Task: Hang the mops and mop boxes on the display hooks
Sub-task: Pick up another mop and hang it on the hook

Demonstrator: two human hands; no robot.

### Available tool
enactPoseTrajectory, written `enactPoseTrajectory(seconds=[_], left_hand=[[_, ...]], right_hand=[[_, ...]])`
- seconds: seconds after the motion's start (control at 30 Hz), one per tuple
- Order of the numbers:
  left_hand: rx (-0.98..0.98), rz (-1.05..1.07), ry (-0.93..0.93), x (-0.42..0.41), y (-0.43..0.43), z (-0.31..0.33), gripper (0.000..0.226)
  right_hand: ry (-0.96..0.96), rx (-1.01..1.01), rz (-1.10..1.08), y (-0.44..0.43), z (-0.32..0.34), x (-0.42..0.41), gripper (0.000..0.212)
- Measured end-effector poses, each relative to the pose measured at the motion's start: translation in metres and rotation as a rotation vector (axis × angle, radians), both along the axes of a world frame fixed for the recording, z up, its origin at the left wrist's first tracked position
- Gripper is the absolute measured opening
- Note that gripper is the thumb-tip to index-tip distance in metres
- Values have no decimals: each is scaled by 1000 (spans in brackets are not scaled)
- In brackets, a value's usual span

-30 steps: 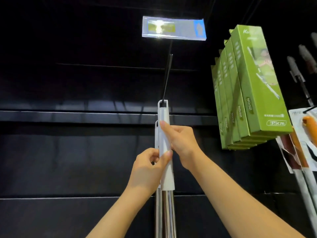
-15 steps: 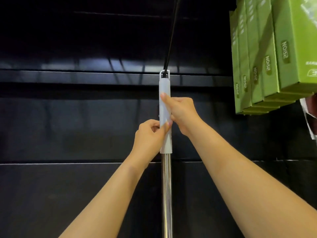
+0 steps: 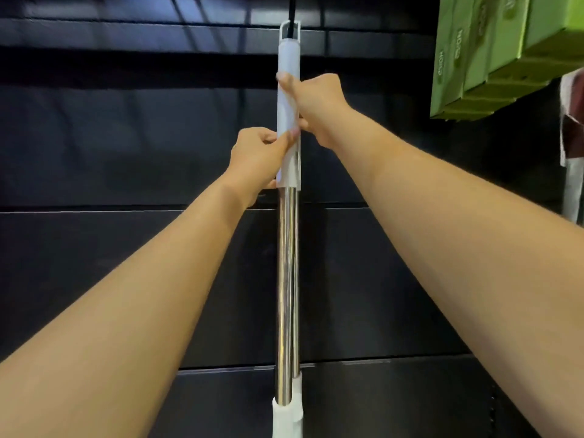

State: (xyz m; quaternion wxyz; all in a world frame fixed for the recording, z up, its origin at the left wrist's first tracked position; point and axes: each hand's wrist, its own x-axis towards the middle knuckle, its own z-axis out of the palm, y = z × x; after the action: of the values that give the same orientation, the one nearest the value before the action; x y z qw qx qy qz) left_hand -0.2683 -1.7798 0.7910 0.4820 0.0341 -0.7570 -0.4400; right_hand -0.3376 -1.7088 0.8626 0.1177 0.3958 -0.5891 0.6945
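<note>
A mop (image 3: 287, 279) with a shiny metal pole and a white grip hangs upright in the middle, its top loop on a black display hook (image 3: 293, 7). A second pole shows just behind it, close against it. My left hand (image 3: 259, 159) pinches the lower part of the white grip (image 3: 287, 64) from the left. My right hand (image 3: 313, 105) holds the same grip higher up from the right. Several green mop boxes (image 3: 499, 52) hang at the top right.
The dark slatted display wall (image 3: 126, 137) fills the background. A packaged item (image 3: 573, 128) hangs at the right edge below the green boxes. A white collar (image 3: 287, 415) joins the pole near the bottom edge.
The view has tilted downward, so the hook and boxes sit higher in frame and more of the pole shows. Both hands keep their hold on the white grip.
</note>
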Motion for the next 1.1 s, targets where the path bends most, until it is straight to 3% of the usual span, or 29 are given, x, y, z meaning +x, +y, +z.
enactPoseTrajectory(seconds=[0.17,0.3,0.4,0.6,0.8,1.0,1.1], left_hand=[[-3,91,-107,9,8,3,33],[-51,338,-190,14,17,-38,23],[-117,534,-300,22,25,-95,46],[-256,679,-493,43,43,-223,70],[-226,722,-764,85,80,-345,73],[-241,641,-1113,159,150,-479,75],[-282,588,-1186,196,185,-530,91]], right_hand=[[107,62,-178,9,-17,9,40],[146,111,-281,33,-82,-1,34],[155,297,-296,59,-149,-7,45],[184,712,-232,93,-273,-13,73],[164,996,-175,141,-400,7,68],[-79,1283,-102,217,-547,54,66],[-163,1341,-89,257,-595,82,67]])
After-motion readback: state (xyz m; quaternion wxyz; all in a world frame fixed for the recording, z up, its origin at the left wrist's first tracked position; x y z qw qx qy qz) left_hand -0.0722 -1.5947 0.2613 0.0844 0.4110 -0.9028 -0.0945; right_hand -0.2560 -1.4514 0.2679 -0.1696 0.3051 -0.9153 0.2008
